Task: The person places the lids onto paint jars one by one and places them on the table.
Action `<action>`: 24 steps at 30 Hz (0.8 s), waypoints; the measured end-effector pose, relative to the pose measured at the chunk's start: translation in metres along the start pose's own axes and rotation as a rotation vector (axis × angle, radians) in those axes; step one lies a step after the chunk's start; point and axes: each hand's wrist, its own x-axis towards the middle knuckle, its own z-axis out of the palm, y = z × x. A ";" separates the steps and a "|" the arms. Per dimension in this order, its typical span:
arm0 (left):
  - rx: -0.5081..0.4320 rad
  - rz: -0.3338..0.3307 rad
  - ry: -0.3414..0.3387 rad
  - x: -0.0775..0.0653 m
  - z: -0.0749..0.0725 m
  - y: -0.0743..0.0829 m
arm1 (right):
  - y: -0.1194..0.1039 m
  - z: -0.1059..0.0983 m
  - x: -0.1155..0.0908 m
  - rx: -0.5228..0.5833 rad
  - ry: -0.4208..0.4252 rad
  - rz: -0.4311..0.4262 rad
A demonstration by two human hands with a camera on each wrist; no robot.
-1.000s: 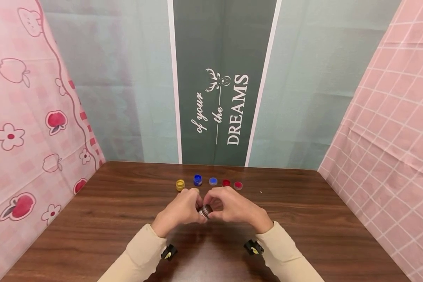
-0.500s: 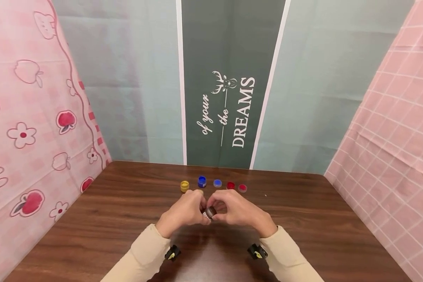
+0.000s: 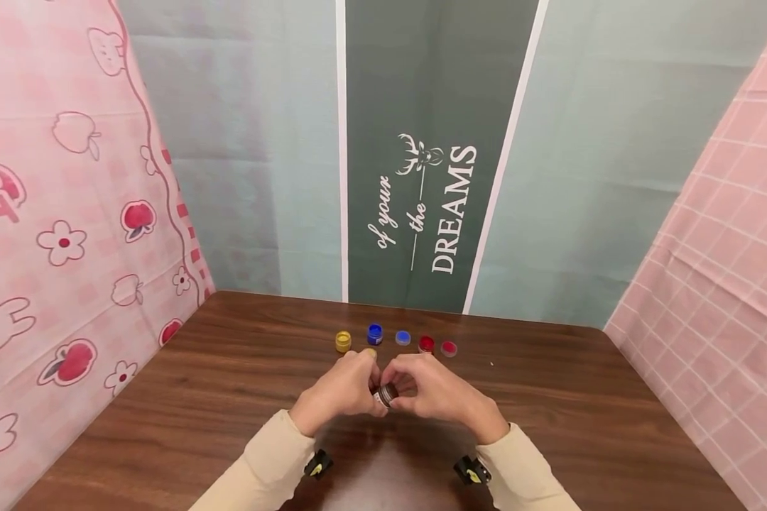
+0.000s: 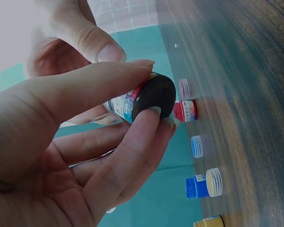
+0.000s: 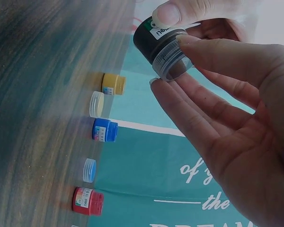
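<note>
Not much changes over the last second: left hand (image 3: pixel 341 389) keeps its grip on the dark paint jar (image 5: pixel 149 41) between the hands, and right hand (image 3: pixel 446 392), only partly curled, pinches its clear lid (image 5: pixel 167 59). Looks capped still. Open blue paint pot (image 3: pixel 375 336) sits beyond.

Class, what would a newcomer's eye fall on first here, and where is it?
Probably the dark jar, held by the left hand above the table, its clear lid pinched by the right hand. Next, the bright yellow jar, blue jar and red jar standing beyond the hands. Then the white lettering on the backdrop.
</note>
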 end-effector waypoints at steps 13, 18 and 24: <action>0.000 -0.032 -0.009 -0.001 0.000 0.003 | -0.002 0.000 -0.003 0.006 -0.007 0.003; -0.014 -0.032 -0.009 -0.003 -0.002 0.005 | -0.004 -0.002 -0.005 -0.008 0.012 -0.007; -0.021 -0.025 -0.008 -0.006 -0.006 0.008 | -0.006 -0.004 -0.007 -0.020 0.031 -0.020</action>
